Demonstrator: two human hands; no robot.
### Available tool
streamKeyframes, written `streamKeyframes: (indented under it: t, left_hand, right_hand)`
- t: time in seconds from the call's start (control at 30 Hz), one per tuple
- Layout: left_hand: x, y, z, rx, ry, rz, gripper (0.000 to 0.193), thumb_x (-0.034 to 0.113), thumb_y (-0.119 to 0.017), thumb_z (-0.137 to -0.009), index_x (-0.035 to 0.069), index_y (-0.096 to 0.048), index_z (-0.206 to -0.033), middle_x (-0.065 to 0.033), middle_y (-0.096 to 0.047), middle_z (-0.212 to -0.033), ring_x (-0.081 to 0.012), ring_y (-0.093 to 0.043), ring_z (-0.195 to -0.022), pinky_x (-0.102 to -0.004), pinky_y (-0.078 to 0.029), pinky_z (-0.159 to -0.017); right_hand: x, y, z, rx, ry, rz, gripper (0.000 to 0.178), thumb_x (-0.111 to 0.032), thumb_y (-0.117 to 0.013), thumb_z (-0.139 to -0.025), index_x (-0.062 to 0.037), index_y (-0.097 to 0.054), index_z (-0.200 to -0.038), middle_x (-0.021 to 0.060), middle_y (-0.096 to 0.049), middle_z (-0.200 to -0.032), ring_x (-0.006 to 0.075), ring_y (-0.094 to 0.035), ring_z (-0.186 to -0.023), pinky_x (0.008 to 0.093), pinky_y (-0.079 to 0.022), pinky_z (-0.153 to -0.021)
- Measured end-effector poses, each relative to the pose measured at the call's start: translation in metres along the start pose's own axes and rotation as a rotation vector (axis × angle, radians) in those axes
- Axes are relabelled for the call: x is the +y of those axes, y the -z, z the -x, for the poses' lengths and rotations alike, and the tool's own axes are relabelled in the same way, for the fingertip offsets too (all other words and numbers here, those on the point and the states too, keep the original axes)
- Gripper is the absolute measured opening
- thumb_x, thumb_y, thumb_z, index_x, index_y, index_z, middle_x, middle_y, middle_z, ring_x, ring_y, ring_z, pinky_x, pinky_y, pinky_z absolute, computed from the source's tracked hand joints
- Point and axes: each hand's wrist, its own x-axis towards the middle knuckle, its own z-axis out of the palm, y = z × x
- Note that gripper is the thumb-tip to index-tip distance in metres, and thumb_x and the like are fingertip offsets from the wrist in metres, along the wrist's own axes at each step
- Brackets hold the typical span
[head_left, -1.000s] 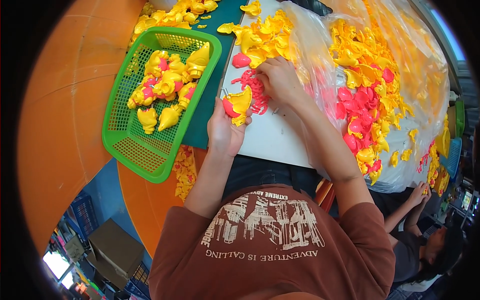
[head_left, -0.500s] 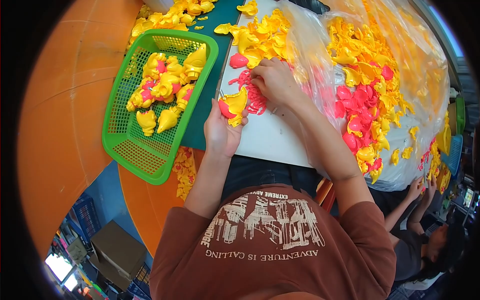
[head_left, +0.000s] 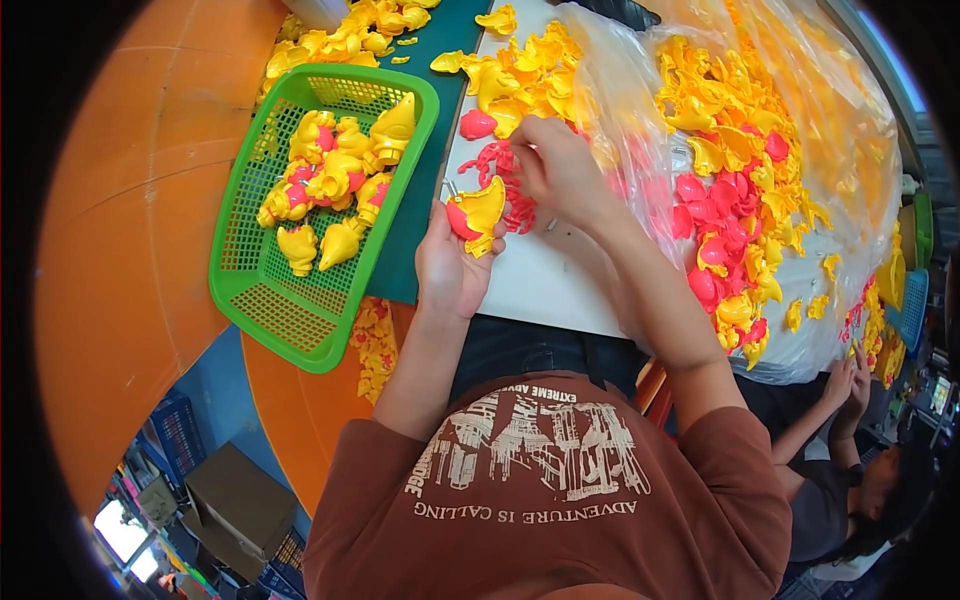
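My left hand [head_left: 450, 270] grips a yellow-and-pink plastic toy shell [head_left: 480, 214], its hollow side partly showing. Thin metal pins [head_left: 451, 187] stick up at the shell's upper left edge. My right hand [head_left: 560, 168] hovers over a heap of small pink plastic pieces [head_left: 497, 160], its fingers curled and pinched together. Whatever sits between those fingertips is hidden. Beyond that heap lie a round pink part [head_left: 477, 124] and a pile of yellow shell parts [head_left: 535, 70].
On the left a green basket [head_left: 225, 250] holds several assembled yellow-and-pink figures. Clear plastic bags [head_left: 640, 130] and heaps of yellow parts [head_left: 700, 85] and pink parts [head_left: 725, 220] cover the right side. A co-worker's hands [head_left: 848, 385] are at the far right.
My right hand has shifted slightly right, away from the toy shell, with its fingers still curled. My left hand and the shell have barely moved.
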Motion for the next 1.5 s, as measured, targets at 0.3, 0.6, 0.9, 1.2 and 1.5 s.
streamKeyframes:
  t: [0.3, 0.6, 0.9, 1.2, 1.5]
  left_hand:
    - [-0.009, -0.016, 0.008, -0.071, 0.008, -0.033, 0.048, 0.04, -0.024, -0.1, 0.002, -0.048, -0.114, -0.0109, -0.059, -0.099, -0.0197, -0.058, -0.077, -0.0309, -0.046, -0.064]
    - [-0.01, -0.02, 0.013, -0.104, -0.003, -0.031, 0.047, 0.041, -0.025, -0.1, 0.002, -0.05, -0.109, -0.0108, -0.059, -0.092, -0.02, -0.057, -0.075, -0.0304, -0.045, -0.064]
    - [-0.01, -0.02, 0.013, -0.094, -0.028, -0.026, 0.046, 0.039, -0.026, -0.1, 0.001, -0.049, -0.111, -0.0121, -0.059, -0.093, -0.0193, -0.057, -0.074, -0.0294, -0.045, -0.063]
    - [-0.007, 0.004, 0.005, -0.155, 0.081, 0.021, 0.047, 0.039, -0.022, -0.1, 0.003, -0.047, -0.116, -0.014, -0.057, -0.102, -0.0196, -0.056, -0.078, -0.0292, -0.045, -0.064]
    - [0.007, 0.011, -0.007, -0.107, 0.104, 0.161, 0.053, 0.043, -0.023, -0.099, 0.001, -0.041, -0.126, -0.0184, -0.056, -0.112, -0.0239, -0.057, -0.083, -0.0324, -0.048, -0.07]
  right_hand:
    - [-0.022, 0.024, 0.031, 0.095, 0.356, -0.316, 0.025, 0.006, -0.067, -0.069, -0.0028, -0.067, -0.092, 0.0105, -0.065, -0.086, 0.0242, -0.062, -0.081, 0.032, -0.051, -0.072]
    - [-0.022, 0.024, 0.034, 0.182, 0.394, -0.344, 0.026, 0.008, -0.067, -0.066, -0.0031, -0.069, -0.089, 0.0087, -0.064, -0.087, 0.0246, -0.061, -0.082, 0.0315, -0.05, -0.071]
    - [-0.02, 0.02, 0.031, 0.202, 0.449, -0.269, 0.023, -0.001, -0.069, -0.066, -0.0037, -0.067, -0.089, 0.0088, -0.062, -0.085, 0.0265, -0.059, -0.079, 0.034, -0.05, -0.071]
    - [-0.016, 0.011, 0.026, -0.26, -0.212, -0.87, 0.026, -0.006, -0.066, -0.083, -0.0008, -0.062, -0.108, 0.0043, -0.063, -0.09, 0.0061, -0.058, -0.08, 0.0218, -0.047, -0.072]
    - [0.042, 0.007, -0.048, 0.105, 0.261, 0.355, 0.033, -0.007, -0.061, -0.081, -0.009, -0.059, -0.114, 0.0097, -0.064, -0.105, 0.0308, -0.055, -0.1, 0.0373, -0.046, -0.087]
